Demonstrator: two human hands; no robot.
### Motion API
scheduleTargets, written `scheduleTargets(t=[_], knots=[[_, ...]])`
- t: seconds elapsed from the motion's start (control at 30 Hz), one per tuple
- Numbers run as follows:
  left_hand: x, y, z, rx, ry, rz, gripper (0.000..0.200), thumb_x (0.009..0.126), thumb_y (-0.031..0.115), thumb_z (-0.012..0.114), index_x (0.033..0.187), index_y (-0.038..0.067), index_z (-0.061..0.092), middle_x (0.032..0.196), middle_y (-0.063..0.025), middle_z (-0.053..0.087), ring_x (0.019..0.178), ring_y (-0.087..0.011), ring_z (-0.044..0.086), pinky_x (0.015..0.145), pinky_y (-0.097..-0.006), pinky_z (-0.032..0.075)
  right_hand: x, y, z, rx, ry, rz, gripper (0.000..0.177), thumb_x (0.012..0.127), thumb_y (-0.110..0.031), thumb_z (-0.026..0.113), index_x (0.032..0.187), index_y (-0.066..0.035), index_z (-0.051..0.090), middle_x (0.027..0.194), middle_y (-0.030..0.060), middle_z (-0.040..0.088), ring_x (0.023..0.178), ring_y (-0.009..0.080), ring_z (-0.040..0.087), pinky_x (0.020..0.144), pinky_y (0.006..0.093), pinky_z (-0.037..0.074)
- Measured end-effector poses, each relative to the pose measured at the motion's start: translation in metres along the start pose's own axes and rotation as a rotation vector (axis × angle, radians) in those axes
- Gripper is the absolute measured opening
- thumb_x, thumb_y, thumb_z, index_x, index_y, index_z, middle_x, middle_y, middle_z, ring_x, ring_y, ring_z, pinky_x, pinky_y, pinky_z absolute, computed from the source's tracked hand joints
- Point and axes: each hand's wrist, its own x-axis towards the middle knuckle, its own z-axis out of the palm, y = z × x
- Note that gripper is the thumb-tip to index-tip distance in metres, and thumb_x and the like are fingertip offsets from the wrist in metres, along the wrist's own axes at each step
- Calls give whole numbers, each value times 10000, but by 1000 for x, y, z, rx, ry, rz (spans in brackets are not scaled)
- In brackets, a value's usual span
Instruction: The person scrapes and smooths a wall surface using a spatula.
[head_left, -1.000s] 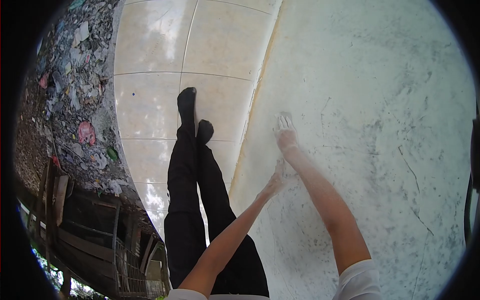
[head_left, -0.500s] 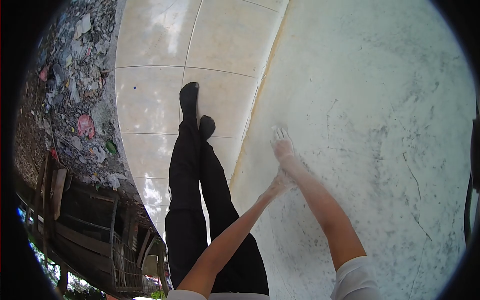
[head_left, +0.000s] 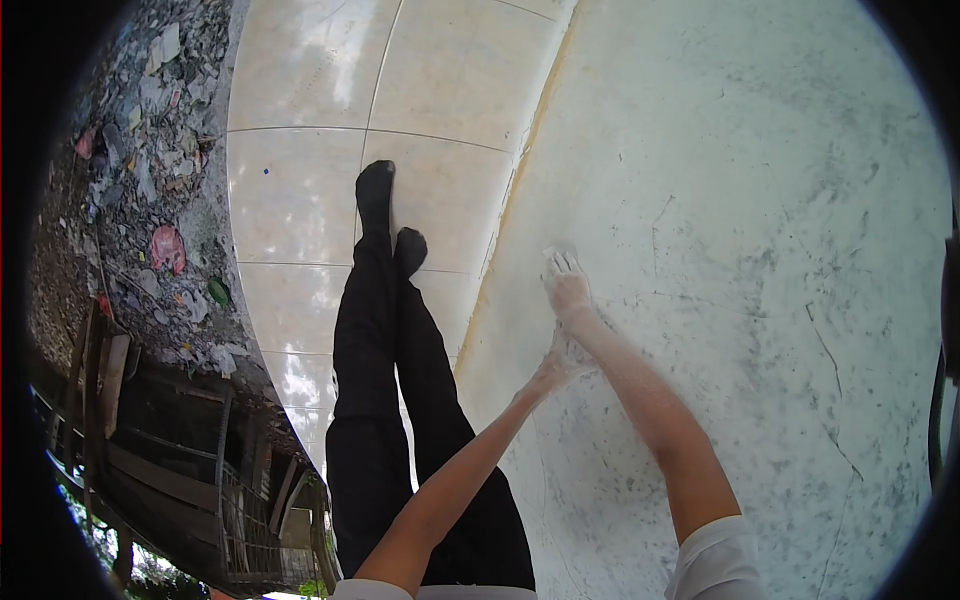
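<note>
My right hand (head_left: 569,287) lies against the pale, grey-speckled wall (head_left: 760,250), its fingers extended and coated in white powder. Under the fingertips shows the edge of a thin pale sheet (head_left: 551,252); its exact kind cannot be made out. My left hand (head_left: 564,362), also whitened by powder, rests close by the right wrist. Its fingers appear spread out against the wall, partly hidden behind the right forearm.
Glossy beige floor tiles (head_left: 300,200) run along the wall's foot, beneath my dark-clad legs (head_left: 375,400). Beyond the tile edge lies rubble with litter (head_left: 150,150) and a pink plastic bag (head_left: 168,250). Wooden planks and a metal frame (head_left: 180,460) stand at lower left.
My right hand and forearm have shifted very slightly along the wall, with the pale sheet's edge now a little plainer. The left hand stays near the right wrist. The view has tilted slightly.
</note>
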Motion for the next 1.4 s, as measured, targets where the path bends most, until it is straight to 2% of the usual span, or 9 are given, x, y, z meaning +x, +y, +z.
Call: scheduleTargets(t=[0.27, 0.47, 0.63, 0.7, 0.83, 0.93, 1.0, 1.17, 1.4], knots=[[-9, 18, 5, 154, 102, -175, 1181, 743, 401, 770, 1462, -75, -37, 1539, -281, -1, 1447, -347, 34, 1171, -379, 111, 56, 103, -148, -322, 374, 357, 380, 941, -167, 422, 1246, 20, 549, 1337, 134, 530, 1295, 239, 424, 1133, 394, 246], [-13, 1, -8, 122, -42, -199, 1152, 740, 424, 772, 1492, -9, 14, 1549, -260, 8, 1449, -338, 22, 1169, -385, 114, -48, -36, -40, 102, 215, 406, 393, 919, -146, 451, 1257, 37, 536, 1377, 141, 492, 1328, 241, 388, 1156, 405, 222], [-24, 1, 3, -136, -63, -157, 1146, 748, 412, 772, 1489, -18, 11, 1549, -256, 14, 1450, -332, 17, 1172, -377, 108, -34, -16, -38, 77, 280, 353, 375, 915, -136, 455, 1238, 24, 558, 1378, 116, 494, 1324, 235, 391, 1156, 380, 227], [-27, 13, 6, 236, 72, -120, 1147, 752, 402, 771, 1480, -42, 4, 1550, -250, 21, 1451, -325, 10, 1177, -372, 108, 10, 16, -64, 3, 216, 335, 382, 917, -142, 444, 1244, 22, 554, 1391, 104, 480, 1333, 229, 373, 1162, 376, 211], [-29, 14, 3, 220, 24, -156, 1140, 764, 397, 759, 1470, -65, -8, 1551, -244, 23, 1452, -315, 6, 1180, -369, 108, 38, 39, -94, -23, 100, 358, 421, 919, -153, 429, 1288, 33, 508, 1422, 113, 446, 1351, 216, 339, 1169, 382, 186], [-31, 19, -2, 243, 24, -124, 1123, 770, 389, 755, 1483, -32, -4, 1553, -240, 23, 1452, -317, 7, 1178, -366, 106, -17, 2, -69, -5, 325, 449, 439, 914, -153, 436, 1306, 39, 490, 1442, 134, 417, 1358, 229, 334, 1167, 395, 190], [-30, 13, -4, -130, -105, -176, 1023, 809, 347, 734, 1499, 31, 48, 1566, -193, 35, 1452, -296, 44, 1178, -370, 122, -62, -24, -63, 57, 352, 477, 445, 913, -148, 436, 1313, 42, 482, 1447, 141, 409, 1361, 235, 331, 1167, 398, 191], [-26, 1, -2, 143, 16, -64, 1030, 790, 338, 748, 1499, 38, 63, 1556, -204, 102, 1447, -306, 90, 1173, -362, 139, -36, -11, -53, 99, 468, 444, 462, 908, -119, 426, 1332, 63, 446, 1461, 144, 390, 1365, 236, 325, 1171, 382, 193], [-27, 12, -21, 224, 26, -54, 933, 818, 311, 725, 1465, -61, 166, 1510, -249, 238, 1430, -337, 172, 1163, -387, 176, -11, 5, -75, -49, 251, 444, 513, 879, -125, 429, 1359, 56, 411, 1478, 136, 366, 1384, 220, 296, 1179, 373, 171]])
